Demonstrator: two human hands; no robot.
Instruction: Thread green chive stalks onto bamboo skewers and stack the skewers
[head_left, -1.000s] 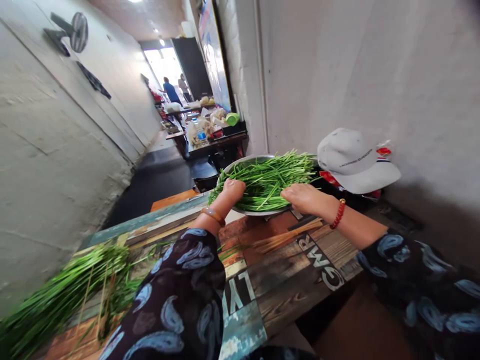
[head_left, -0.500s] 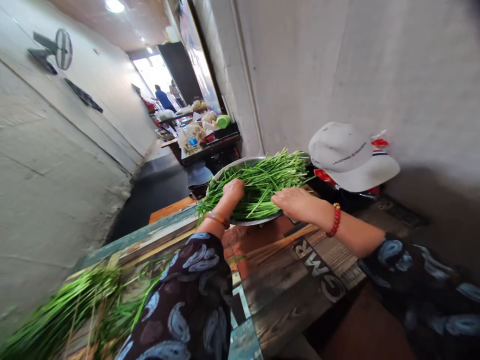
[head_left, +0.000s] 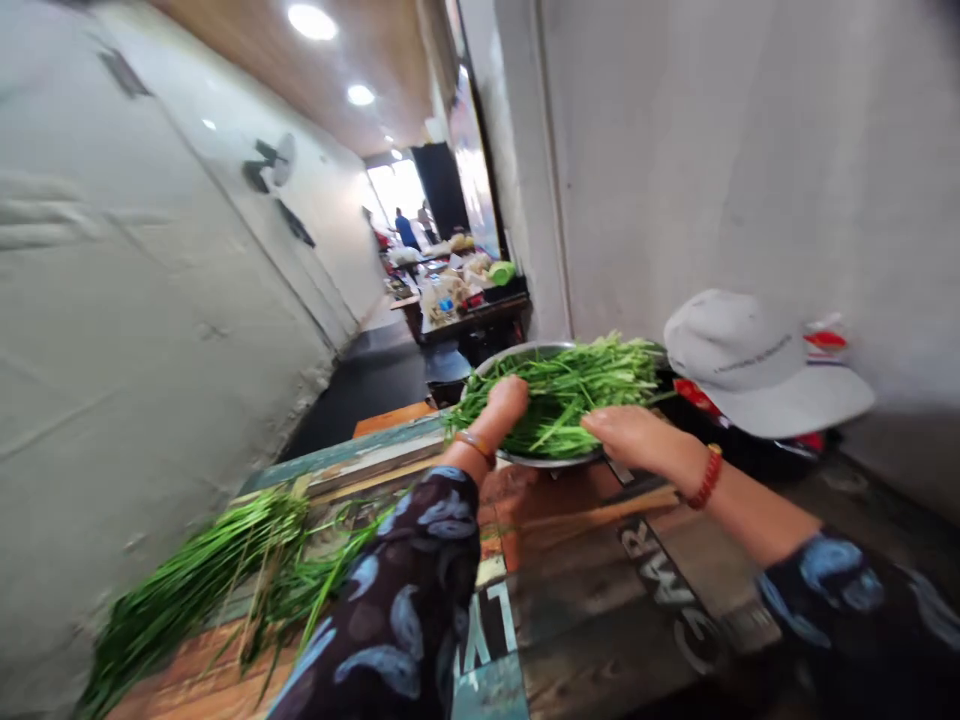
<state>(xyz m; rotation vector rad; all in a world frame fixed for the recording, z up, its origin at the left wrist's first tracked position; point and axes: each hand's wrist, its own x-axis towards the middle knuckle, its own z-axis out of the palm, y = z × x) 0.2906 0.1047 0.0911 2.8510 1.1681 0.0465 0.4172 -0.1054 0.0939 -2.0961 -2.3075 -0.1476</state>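
Observation:
Long green stalks (head_left: 577,385) fill a round metal bowl (head_left: 551,462) on the patterned wooden table (head_left: 570,620). My left hand (head_left: 508,402) is closed among the stalks at the bowl's left side, its fingertips hidden. At the bowl's right front, my right hand (head_left: 619,432) has its fingers pressed together around the ends of some stalks. A second pile of green stalks (head_left: 202,580) lies on the table at the lower left, with thin dry pieces among it.
A white cap (head_left: 757,360) rests on dark and red items right of the bowl, against the wall. Behind stands another table (head_left: 480,318) with bags and a green container. People stand in the distance near a bright opening.
The view has shifted, so the bowl, both hands and the cap appear farther right and slightly lower. Both hands remain at the stalks in the bowl.

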